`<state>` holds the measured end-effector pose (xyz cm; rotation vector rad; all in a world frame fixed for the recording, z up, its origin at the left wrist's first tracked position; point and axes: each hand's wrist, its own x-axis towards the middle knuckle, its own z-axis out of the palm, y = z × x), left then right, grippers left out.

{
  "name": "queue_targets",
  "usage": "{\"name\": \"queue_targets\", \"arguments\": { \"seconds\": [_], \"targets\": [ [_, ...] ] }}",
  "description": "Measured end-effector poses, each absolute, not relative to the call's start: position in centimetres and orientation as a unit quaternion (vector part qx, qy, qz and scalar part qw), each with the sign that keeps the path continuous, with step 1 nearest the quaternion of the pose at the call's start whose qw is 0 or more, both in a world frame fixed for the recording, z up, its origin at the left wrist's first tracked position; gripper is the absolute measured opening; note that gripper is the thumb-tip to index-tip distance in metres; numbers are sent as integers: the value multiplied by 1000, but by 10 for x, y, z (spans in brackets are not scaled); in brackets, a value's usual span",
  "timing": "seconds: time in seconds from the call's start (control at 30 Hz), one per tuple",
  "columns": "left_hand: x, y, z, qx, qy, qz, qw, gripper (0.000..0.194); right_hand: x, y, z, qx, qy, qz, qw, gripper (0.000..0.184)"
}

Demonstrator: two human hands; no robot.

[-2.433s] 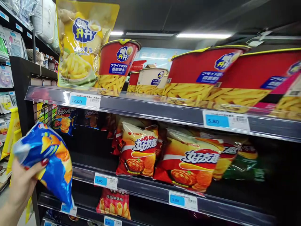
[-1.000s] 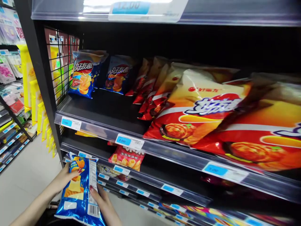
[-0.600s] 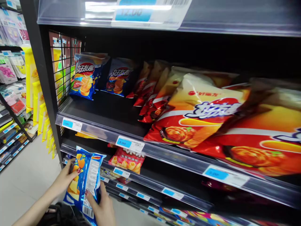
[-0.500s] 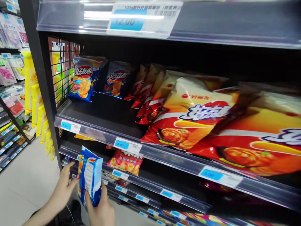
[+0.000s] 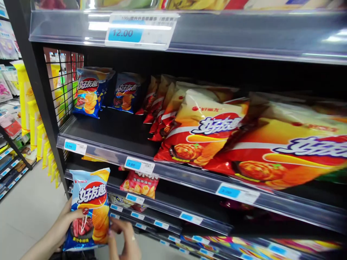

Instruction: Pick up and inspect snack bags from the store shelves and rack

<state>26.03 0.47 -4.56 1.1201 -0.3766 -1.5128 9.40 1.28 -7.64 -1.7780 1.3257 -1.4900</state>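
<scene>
Left hand point(image 5: 63, 222) grips the blue chip bag point(image 5: 92, 196) low in the aisle, in front of the shelving, thumb across its front. Bag is roughly upright, logo side facing the person, steak picture at its lower left. Right hand point(image 5: 126, 240) is at the bag's right edge, fingers bent — can't tell from here whether it grips or only touches. Upper shelf point(image 5: 230, 32) runs overhead with a 12.00 price tag point(image 5: 139, 32). Middle shelf point(image 5: 116, 126) carries big red-and-yellow bags point(image 5: 208, 122), leaning, at centre and right, 3.00 tags along the lip. Below it, a pink bag point(image 5: 141, 182) sits on the next shelf down, top hidden. Further in on the middle shelf, back left, small blue bags point(image 5: 88, 94) stand by the wire side. Past the black post — yellow packs point(image 5: 25, 97) hanging in a row.
</scene>
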Motion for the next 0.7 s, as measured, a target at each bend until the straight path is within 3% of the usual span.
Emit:
{"name": "queue_targets", "arguments": {
  "seconds": [0.17,0.4,0.5,0.6,0.7],
  "targets": [
    [257,7,-42,431,-136,-700,553,90,83,6,-85,-474,487,-494,541,63],
    [260,-2,-38,441,-196,-690,539,76,86,10,-111,-421,529,-473,564,76],
    [258,-4,-48,473,-265,-620,567,66,96,9,-100,-500,574,-468,448,67],
    [248,0,-61,490,-320,-547,599,69,113,13,-88,-608,648,-425,171,54],
    [241,7,-65,391,-256,-637,613,85,130,21,-85,-713,591,-371,-64,45]
  ]
}}
